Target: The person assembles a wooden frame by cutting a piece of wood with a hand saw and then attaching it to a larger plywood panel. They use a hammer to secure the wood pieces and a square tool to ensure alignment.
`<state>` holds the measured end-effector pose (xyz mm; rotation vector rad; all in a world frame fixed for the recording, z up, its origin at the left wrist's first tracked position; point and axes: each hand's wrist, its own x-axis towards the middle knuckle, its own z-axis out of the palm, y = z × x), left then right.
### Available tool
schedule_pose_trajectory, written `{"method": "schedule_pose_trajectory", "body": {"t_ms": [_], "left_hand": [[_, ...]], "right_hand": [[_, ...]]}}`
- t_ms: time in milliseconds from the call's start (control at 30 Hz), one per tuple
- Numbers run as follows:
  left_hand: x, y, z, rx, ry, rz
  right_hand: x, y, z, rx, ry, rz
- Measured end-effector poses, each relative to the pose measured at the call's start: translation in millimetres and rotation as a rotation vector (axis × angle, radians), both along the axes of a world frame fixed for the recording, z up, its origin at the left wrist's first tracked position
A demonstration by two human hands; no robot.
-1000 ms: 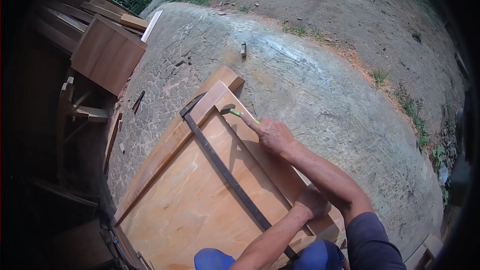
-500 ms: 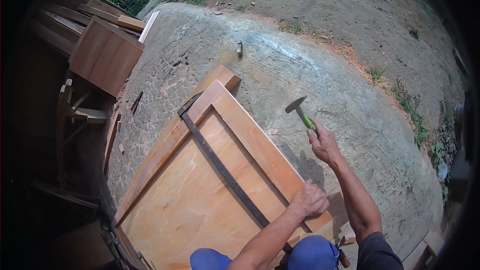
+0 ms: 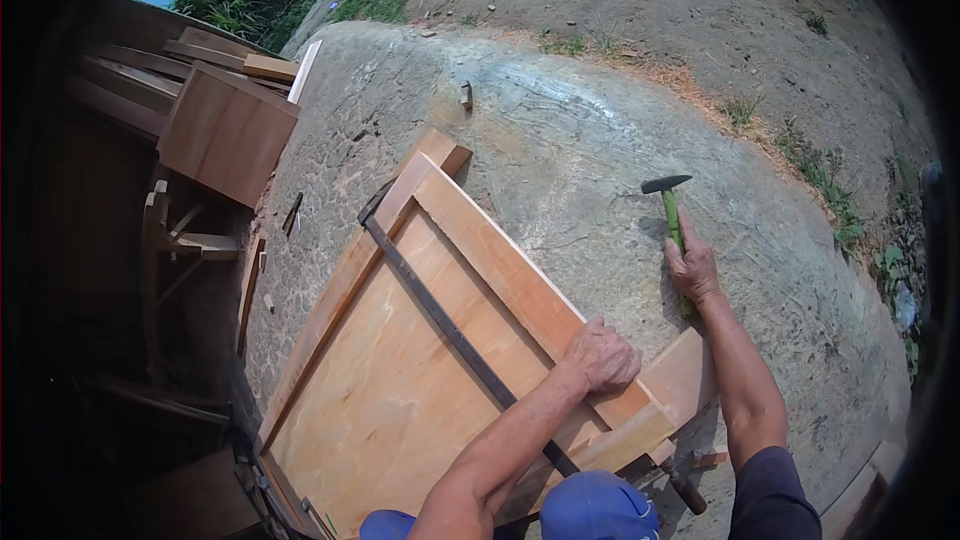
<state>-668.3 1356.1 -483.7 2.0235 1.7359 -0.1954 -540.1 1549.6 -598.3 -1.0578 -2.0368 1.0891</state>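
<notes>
My right hand (image 3: 693, 262) is wrapped around the green handle of a hammer (image 3: 665, 184), held up off the panel's right side with its dark metal head at the top. My left hand (image 3: 602, 356) is closed over the outer right edge of a framed wooden panel (image 3: 390, 380); its fingertips are hidden from view. Across the panel runs a long dark bar clamp (image 3: 440, 318). Its jaw hooks over the far left frame edge, and its handle (image 3: 687, 492) shows near my knee. Wooden blocks (image 3: 684, 372) support the panel's near right corner.
Another wooden beam (image 3: 450, 155) juts out beneath the far corner. A small block (image 3: 466, 95) lies on the rough concrete beyond it. Boards and a wooden box (image 3: 225, 135) are stacked at far left, above a dark wooden stand (image 3: 160, 250). My blue-clad knees are at the near edge.
The hammer and my right hand have moved right, and the hammer head now points more upright. My left hand stays on the panel's edge. The view has shifted slightly.
</notes>
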Motion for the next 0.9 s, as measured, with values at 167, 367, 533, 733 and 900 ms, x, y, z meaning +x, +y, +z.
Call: {"method": "schedule_pose_trajectory", "body": {"t_ms": [167,367,533,733,900], "left_hand": [[-16.2,6.1,1.8,0.058,-0.005,0.041],[-10.6,10.5,-3.8,0.054,-0.005,0.053],[-10.0,11.3,-6.1,0.053,0.016,0.052],[-11.7,10.7,-3.8,0.069,0.038,0.032],[-9.0,16.8,-4.8,0.056,0.075,0.004]], "right_hand": [[-3.4,-1.0,0.0,0.02,-0.064,0.003],[-4.0,3.8,2.0,0.006,-0.136,-0.012],[-3.6,2.8,7.3,-0.034,-0.176,0.008],[-3.4,1.2,9.7,-0.073,-0.165,0.016],[20.4,5.8,14.6,-0.208,-0.028,0.022]]}}
